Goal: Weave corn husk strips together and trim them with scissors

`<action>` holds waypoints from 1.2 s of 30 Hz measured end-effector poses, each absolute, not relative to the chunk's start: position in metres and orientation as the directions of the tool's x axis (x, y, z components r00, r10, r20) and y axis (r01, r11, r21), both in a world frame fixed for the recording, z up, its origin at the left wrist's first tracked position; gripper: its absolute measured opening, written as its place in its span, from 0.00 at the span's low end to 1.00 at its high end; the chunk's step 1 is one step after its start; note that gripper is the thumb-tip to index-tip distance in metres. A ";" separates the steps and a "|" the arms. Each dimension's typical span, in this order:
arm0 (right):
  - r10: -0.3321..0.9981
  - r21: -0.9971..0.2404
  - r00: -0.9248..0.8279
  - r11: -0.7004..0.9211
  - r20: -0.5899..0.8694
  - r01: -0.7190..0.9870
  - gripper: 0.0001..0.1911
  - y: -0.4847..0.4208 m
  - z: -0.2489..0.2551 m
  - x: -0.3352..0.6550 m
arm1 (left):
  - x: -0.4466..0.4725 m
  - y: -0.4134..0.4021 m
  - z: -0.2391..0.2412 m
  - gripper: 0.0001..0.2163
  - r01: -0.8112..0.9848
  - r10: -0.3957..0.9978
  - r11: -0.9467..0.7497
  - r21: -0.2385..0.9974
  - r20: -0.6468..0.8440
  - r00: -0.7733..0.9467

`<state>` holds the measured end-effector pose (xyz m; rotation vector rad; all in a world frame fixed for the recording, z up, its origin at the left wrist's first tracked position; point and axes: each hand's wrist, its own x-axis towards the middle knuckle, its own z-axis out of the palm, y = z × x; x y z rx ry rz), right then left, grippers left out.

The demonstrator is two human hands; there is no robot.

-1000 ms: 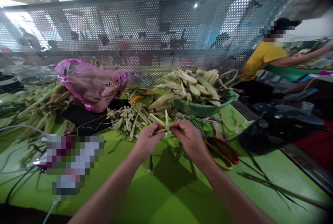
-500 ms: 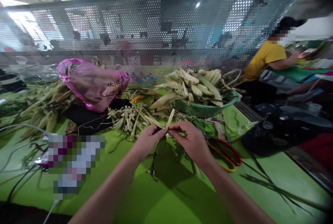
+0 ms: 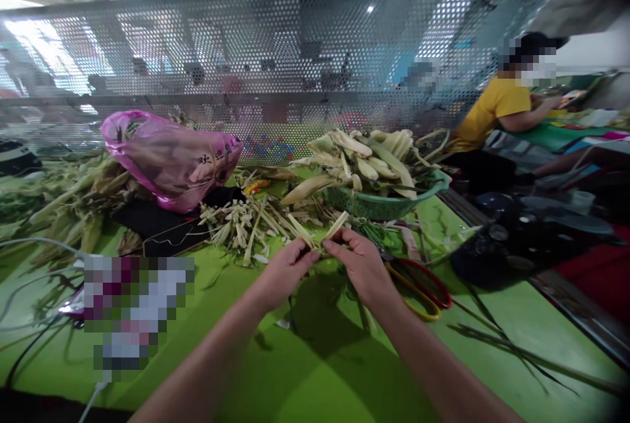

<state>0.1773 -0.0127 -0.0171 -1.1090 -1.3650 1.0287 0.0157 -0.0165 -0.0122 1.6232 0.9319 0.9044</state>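
My left hand (image 3: 288, 269) and my right hand (image 3: 361, 262) meet above the green table (image 3: 315, 370), fingertips pinched together on a thin pale leaf strip (image 3: 322, 239). Two ends of the strip stick up and outward between the hands. Just behind lies a pile of similar folded leaf pieces (image 3: 246, 223). Red and yellow scissors (image 3: 420, 288) rest on the table right beside my right hand.
A green basket (image 3: 388, 203) heaped with pale husks stands behind the hands. A pink plastic bag (image 3: 170, 161) lies at the left on more husks. A perforated metal screen (image 3: 275, 62) closes the far side. A person in a yellow shirt (image 3: 495, 111) works at the right.
The upright strip end has tilted over to the right, and both hands have shifted slightly while keeping their pinch on the strip. The person at the right drew an arm in.
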 end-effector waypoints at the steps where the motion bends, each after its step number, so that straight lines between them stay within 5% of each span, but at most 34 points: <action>1: 0.979 -0.977 -0.015 0.203 0.202 0.067 0.07 -0.013 -0.017 0.176 | 0.016 -0.017 -0.011 0.13 0.139 0.902 -0.202 0.969 0.129 0.412; 6: 0.959 -0.906 -0.032 0.278 0.283 0.318 0.09 -0.013 -0.010 0.181 | 0.017 -0.018 -0.011 0.11 0.166 0.909 -0.260 0.951 0.183 0.374; 11: 0.812 -0.582 -0.037 0.448 0.582 0.678 0.08 -0.019 0.004 0.186 | 0.018 -0.015 -0.019 0.09 0.353 0.914 -0.339 0.872 0.217 0.343; 16: 0.829 -0.565 -0.197 0.510 0.523 0.648 0.03 -0.021 0.003 0.179 | 0.022 -0.015 -0.023 0.08 0.416 0.911 -0.357 0.837 0.212 0.354; 31: 0.871 -0.749 0.034 0.402 0.491 0.526 0.05 -0.018 -0.011 0.175 | 0.022 -0.021 -0.020 0.06 0.122 0.864 -0.270 0.955 0.185 0.468; 36: 0.795 -0.638 -0.008 0.493 0.606 0.591 0.07 -0.019 0.002 0.181 | 0.022 -0.016 -0.022 0.11 0.034 0.945 -0.147 0.989 0.130 0.300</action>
